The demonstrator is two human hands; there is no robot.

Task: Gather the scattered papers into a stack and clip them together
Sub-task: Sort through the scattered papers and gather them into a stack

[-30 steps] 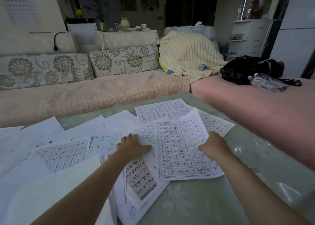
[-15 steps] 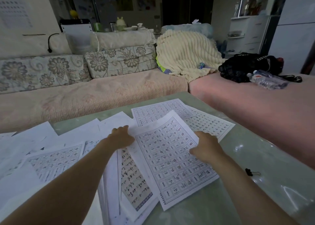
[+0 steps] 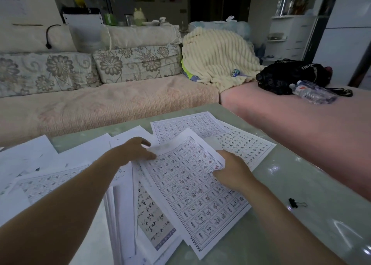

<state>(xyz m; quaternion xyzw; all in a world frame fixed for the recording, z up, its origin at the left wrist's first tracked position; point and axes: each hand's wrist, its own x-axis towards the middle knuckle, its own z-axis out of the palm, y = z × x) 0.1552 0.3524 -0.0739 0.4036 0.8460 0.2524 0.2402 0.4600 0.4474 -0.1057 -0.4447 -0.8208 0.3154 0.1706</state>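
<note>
The left hand (image 3: 131,150) pinches the top gridded sheet (image 3: 192,186) with its fingers (image 3: 147,143) at the far-left corner. The right hand (image 3: 231,173) grips its right edge with curled fingers (image 3: 217,173). Other papers (image 3: 46,162) lie beneath and to the left on the desk (image 3: 281,236). The binder clip (image 3: 296,203) lies apart to the right.

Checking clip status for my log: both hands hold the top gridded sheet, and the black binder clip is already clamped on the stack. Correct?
Not quite. The head view shows the black binder clip lying loose on the table, right of the right forearm and apart from the papers. The left hand and right hand do hold the top gridded sheet.
</note>
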